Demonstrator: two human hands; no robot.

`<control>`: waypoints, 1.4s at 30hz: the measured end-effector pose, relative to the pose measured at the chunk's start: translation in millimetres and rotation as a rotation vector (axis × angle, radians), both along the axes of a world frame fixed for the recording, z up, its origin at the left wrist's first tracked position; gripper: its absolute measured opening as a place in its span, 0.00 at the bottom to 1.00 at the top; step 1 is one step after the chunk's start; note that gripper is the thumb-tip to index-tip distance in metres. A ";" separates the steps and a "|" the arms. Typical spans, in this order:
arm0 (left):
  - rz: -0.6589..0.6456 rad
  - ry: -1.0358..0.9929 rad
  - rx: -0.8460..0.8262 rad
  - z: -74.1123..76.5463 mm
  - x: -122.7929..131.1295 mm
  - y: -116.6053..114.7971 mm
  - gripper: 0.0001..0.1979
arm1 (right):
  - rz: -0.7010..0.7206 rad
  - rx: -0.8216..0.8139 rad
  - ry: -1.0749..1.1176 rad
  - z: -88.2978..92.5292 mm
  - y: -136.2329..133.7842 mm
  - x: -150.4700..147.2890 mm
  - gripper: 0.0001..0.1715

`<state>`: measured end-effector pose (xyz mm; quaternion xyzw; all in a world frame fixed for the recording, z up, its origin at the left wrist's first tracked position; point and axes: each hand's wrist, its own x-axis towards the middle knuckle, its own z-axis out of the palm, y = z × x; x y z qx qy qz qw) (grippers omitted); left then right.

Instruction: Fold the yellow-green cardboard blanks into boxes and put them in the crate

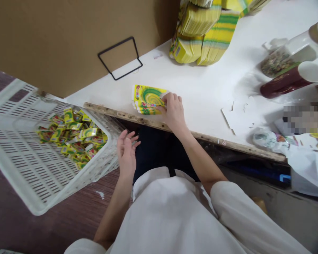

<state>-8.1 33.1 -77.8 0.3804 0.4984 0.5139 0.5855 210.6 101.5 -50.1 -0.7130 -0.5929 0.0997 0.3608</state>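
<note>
A small stack of flat yellow-and-green crayon boxes (148,96) lies at the front edge of the white table (201,91). My right hand (175,110) grips the right end of this stack, thumb toward me and fingers over the far side. Below the table edge, my left hand (127,150) hangs with its fingers apart and the palm turned up, holding nothing. It is nearest to a white plastic crate (18,169) on the left. Inside that crate lies a loose heap of small yellow-and-green crayon boxes (78,135).
Bundled flat boxes (214,38) stand at the back of the table. A large brown cardboard box (55,38) and a black wire stand (116,46) are at the left. On the right are a maroon cup (283,84), a clear jar (302,46) and paper scraps (240,118).
</note>
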 end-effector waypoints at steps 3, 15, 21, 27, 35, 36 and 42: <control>-0.132 -0.068 0.048 1.2 8.7 -0.2 0.27 | 0.068 0.040 0.177 14.5 -18.2 -7.0 0.12; 0.134 -0.063 0.164 44.4 32.2 7.5 0.24 | 0.621 -0.235 0.895 8.8 -96.1 -68.9 0.40; 0.107 0.060 0.172 23.6 24.4 2.5 0.26 | 0.545 -0.150 0.784 19.6 -83.9 -39.5 0.13; 0.030 -0.036 0.086 31.1 4.6 11.8 0.23 | 0.524 0.037 0.481 31.6 -84.8 -16.7 0.08; -0.682 0.423 0.292 48.6 -21.3 16.9 0.47 | 0.739 0.112 -0.014 41.5 -95.3 -17.0 0.16; -0.712 0.498 0.308 47.5 -16.1 11.1 0.43 | 0.682 0.157 0.036 38.8 -96.3 -20.6 0.15; -0.424 0.690 0.435 32.5 8.1 -16.8 0.39 | 0.326 0.124 0.691 15.3 -101.7 -41.1 0.43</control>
